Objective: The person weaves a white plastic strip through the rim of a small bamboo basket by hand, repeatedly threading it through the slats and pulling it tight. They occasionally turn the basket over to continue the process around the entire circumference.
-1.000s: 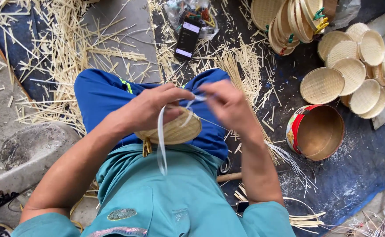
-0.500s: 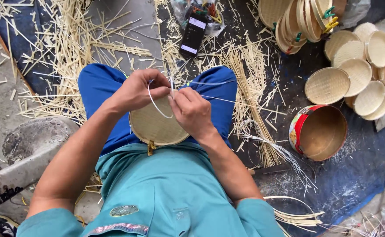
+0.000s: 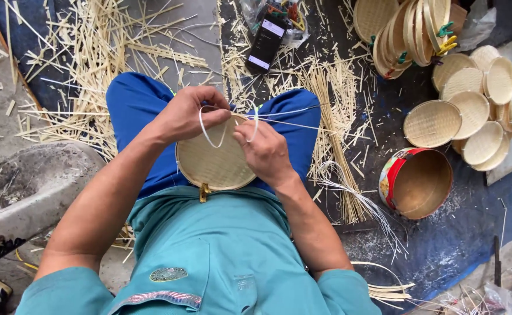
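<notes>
1. Fingers of the left hand (image 3: pixel 186 114) are curled narrowly around the far rim of a round woven tray (image 3: pixel 215 160), and a thin white strip (image 3: pixel 209 135) is pinched there, looping down over the weave.
2. Fingers of the right hand (image 3: pixel 266 153) are closed on the other end of the strip at the tray's upper right edge, with 2 thin ends running off to the right.
3. The tray is held on the lap, over the blue trousers (image 3: pixel 133 102), with a small clip (image 3: pixel 204 192) fixed to its near edge.
4. A bundle of pale splints (image 3: pixel 335 140) is seen just beside the right knee, and loose offcuts are scattered on the floor.
5. An open red tin (image 3: pixel 416 182) is set to the right, near a pile of finished trays (image 3: pixel 472 105).
6. A dark phone (image 3: pixel 265 42) is laid beyond the knees.
</notes>
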